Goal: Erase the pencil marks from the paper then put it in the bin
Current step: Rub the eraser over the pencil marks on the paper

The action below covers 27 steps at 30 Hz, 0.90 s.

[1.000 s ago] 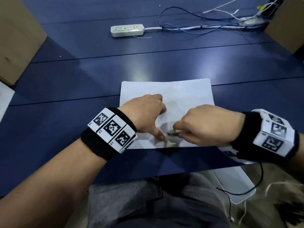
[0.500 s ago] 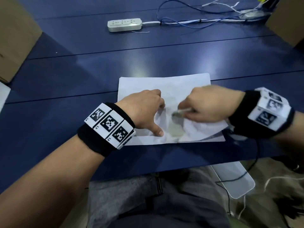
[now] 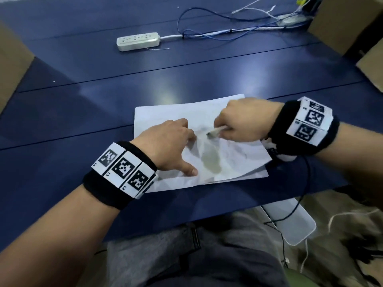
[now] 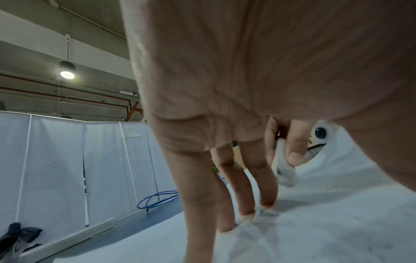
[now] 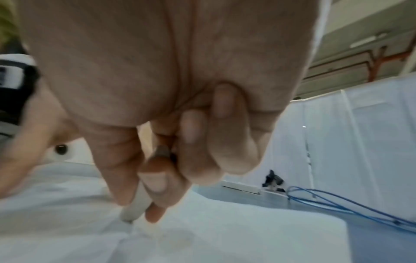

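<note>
The paper [image 3: 228, 158] lies on the blue table [image 3: 83, 125] directly before the person, its right half rumpled and lifted off the surface, more so than half a second ago. A grey smudge [image 3: 210, 162] marks its middle. The left hand [image 3: 167, 146] presses the sheet flat from 9 o'clock with straight, spread fingers [image 4: 247, 178], thumb toward 5 o'clock, in the same place as before. The right hand [image 3: 244, 123] has travelled from the sheet's near edge a second ago up toward 1 o'clock, and pinches a white eraser [image 3: 215, 132] narrowly between thumb and curled fingers; the eraser's dirty tip [image 5: 129, 216] points down at the paper above the smudge. A power strip [image 3: 137, 41] and blue cable [image 3: 207, 34] lie at 12 o'clock, well apart from the sheet.
</note>
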{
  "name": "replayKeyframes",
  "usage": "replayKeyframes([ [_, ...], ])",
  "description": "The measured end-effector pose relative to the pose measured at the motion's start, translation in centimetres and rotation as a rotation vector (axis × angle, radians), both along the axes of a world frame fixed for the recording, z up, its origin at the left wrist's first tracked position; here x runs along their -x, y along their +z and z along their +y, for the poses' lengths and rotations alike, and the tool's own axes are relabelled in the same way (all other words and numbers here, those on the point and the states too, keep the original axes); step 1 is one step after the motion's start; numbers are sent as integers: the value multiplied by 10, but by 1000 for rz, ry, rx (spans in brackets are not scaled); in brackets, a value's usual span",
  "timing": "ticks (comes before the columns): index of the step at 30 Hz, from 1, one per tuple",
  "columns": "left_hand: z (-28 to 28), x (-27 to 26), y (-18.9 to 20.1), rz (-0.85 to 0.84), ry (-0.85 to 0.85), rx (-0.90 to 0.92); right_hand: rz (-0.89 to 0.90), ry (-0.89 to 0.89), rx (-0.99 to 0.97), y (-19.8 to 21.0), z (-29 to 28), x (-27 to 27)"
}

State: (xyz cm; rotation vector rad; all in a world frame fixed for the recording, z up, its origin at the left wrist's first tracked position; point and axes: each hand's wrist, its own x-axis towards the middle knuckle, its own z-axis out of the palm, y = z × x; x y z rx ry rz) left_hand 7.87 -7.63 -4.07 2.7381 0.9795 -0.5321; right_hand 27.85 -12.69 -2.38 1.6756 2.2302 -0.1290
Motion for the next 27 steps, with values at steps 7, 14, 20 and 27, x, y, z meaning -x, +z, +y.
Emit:
replayKeyframes([
  [7, 1, 0, -1, -10, 14, 11, 96, 233, 141, 4, -41, 23],
  [14, 0, -1, 1, -13, 13, 6, 13, 89, 9, -6, -12, 6],
  [20, 1, -3, 1, -4, 6, 8, 53, 190, 95, -2, -34, 22],
  [27, -1, -1, 1, -9, 17, 24, 25, 174, 81, 1, -32, 14],
])
